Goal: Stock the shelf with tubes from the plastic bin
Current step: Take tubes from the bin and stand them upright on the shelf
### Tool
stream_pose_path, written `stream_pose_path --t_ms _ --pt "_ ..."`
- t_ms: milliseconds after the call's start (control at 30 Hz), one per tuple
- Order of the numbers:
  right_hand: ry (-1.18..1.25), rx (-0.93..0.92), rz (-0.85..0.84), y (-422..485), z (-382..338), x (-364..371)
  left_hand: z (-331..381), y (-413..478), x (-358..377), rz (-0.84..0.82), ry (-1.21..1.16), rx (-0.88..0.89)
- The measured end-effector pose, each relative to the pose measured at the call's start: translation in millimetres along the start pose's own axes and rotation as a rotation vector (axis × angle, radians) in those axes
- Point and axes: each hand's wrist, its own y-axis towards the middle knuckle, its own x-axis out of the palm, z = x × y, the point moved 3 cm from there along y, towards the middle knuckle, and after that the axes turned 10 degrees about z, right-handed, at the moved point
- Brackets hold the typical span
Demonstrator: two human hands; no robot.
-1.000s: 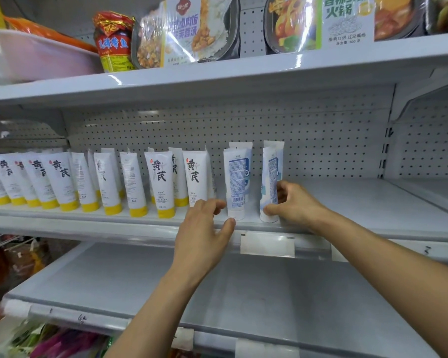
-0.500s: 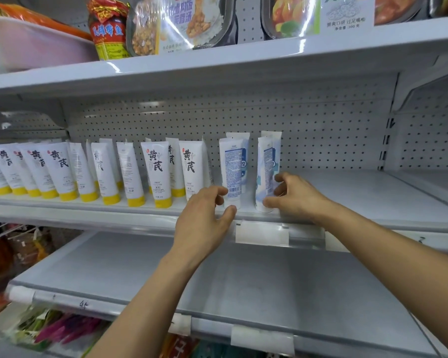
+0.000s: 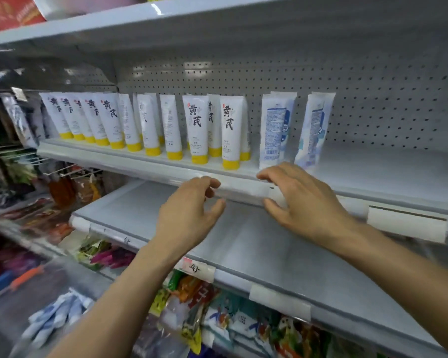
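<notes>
Noted: left hand and right hand empty, fingers loosely apart, before shelf edge. Blue tubes upright. Advised: draw back without brushing them.

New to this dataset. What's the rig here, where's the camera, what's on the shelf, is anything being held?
There is no machine here: a person stocks a shop shelf with bare hands. The single picture comes from a wide-angle camera worn on the person's head. It looks forward and down, so both arms enter from the bottom.

The left hand and the right hand are at the front edge of the middle shelf. Their fingers are relaxed, and neither has a grip on anything.

On that shelf stands a row of white tubes with yellow caps, caps down. To their right stand the blue-printed tubes, also upright, with bare shelf beyond them. The shelf below is bare where it shows.
</notes>
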Motion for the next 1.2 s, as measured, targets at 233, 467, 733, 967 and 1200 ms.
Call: stream_pose_path --t_ms 233,467,733,967,1200 --pt "0.209 -0.228 -0.19 22.1 -101.4 86.0 -106.4 -47.0 -39.5 -0.118 0.193 -0.149" --pt "0.373 -0.313 -0.4 59.0 -219.7 223.7 -292.5 -98.7 -101.1 -0.121 0.201 -0.56" --pt "0.499 -0.163 -0.785 92.7 -363.3 453.7 -541.0 -126.8 -133.9 -0.126 0.192 -0.965" --pt "0.506 0.025 -1.118 78.1 -427.9 616.6 -686.9 -161.2 -81.9 -0.328 0.13 -1.194" --pt "0.454 0.187 -1.333 32.0 -459.1 754.6 -791.8 -195.4 6.8 -0.526 0.155 -1.355"
